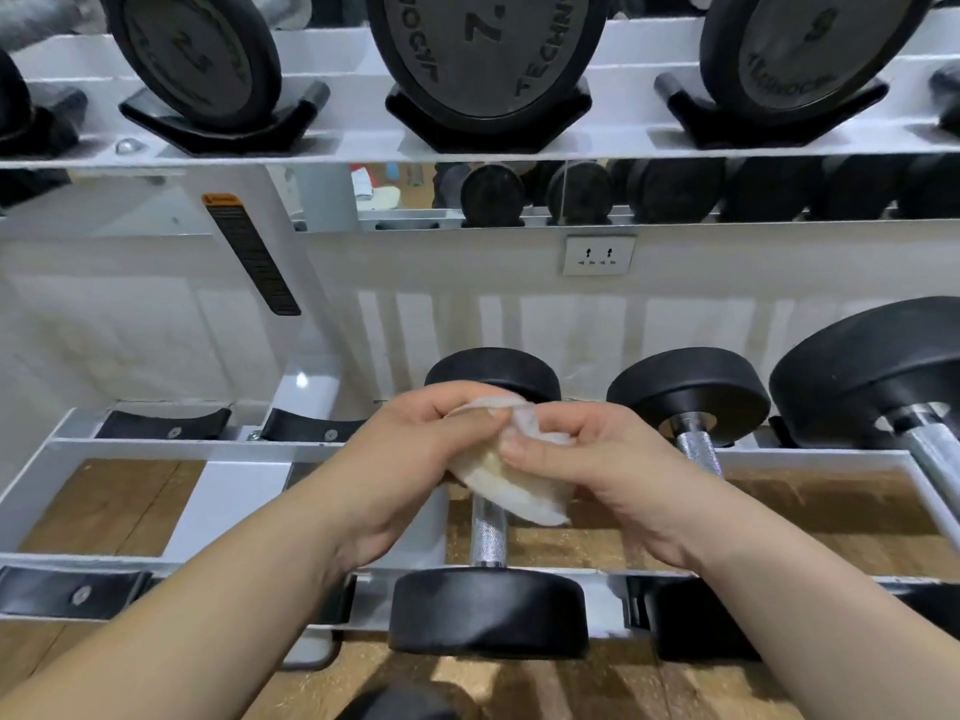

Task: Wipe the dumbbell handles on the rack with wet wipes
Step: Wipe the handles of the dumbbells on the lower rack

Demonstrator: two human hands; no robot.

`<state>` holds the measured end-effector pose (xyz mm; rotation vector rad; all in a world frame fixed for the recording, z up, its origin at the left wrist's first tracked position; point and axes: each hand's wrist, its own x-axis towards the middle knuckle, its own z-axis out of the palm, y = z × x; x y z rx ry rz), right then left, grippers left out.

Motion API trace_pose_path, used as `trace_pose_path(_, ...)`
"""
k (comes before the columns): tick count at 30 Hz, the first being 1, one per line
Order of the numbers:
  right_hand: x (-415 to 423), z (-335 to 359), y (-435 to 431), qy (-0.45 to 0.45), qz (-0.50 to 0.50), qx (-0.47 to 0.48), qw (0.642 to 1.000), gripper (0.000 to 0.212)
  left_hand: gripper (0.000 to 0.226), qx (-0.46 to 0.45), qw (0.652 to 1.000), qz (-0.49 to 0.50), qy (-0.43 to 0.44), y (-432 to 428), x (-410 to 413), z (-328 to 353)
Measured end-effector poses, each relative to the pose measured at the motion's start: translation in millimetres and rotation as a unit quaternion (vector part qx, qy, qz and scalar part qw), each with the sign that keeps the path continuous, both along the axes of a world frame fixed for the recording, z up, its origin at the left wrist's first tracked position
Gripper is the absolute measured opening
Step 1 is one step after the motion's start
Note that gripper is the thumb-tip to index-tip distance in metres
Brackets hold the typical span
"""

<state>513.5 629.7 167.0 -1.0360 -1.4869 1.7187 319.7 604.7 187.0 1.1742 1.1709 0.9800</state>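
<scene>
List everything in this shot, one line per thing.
lower dumbbells: three, black ends and silver handles, lower tier, centre to right
upper dumbbells: three ends in plain view, black, upper tier; more cut off at both edges
wet wipe: one, white, above the leftmost lower dumbbell's handle
rack: one, white, two tiers
empty cradles: three seen, black, lower tier, left
warning label: one, black and orange, on the rack upright
wall socket: one, white, on the wall behind
floor: brown wood, beneath the rack
left hand: pinches the wipe's left side
right hand: pinches the wipe's right side
</scene>
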Motion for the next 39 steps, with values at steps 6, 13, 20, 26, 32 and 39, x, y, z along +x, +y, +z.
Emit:
trace_pose_path(6, 0, -3, 4, -0.056, -0.087, 0.000, 0.995, 0.018, 0.016, 0.007, 0.995, 0.089, 0.041, 5, 8, -18)
trace_pose_path(13, -8, -19, 18, -0.131, -0.265, -0.069, 0.953, 0.013, 0.025, -0.005, 0.958, 0.204, 0.200, -9, 14, -45)
trace_pose_path(20, -14, -24, 32, -0.146, -0.359, -0.075, 0.919, 0.032, 0.041, -0.023, 0.951, 0.208, 0.227, -16, 17, -59)
trace_pose_path(26, -19, -52, 37, -0.209, -0.371, -0.101, 0.899, 0.023, 0.044, -0.014, 0.947, 0.220, 0.233, -19, 15, -59)
trace_pose_path(32, -36, -55, 31, -0.137, -0.319, -0.210, 0.914, 0.009, 0.036, -0.052, 0.948, 0.226, 0.220, -16, 17, -63)
trace_pose_path(39, -76, -38, 35, 0.067, -0.244, -0.264, 0.930, 0.023, 0.022, -0.047, 0.947, 0.255, 0.191, -13, 18, -65)
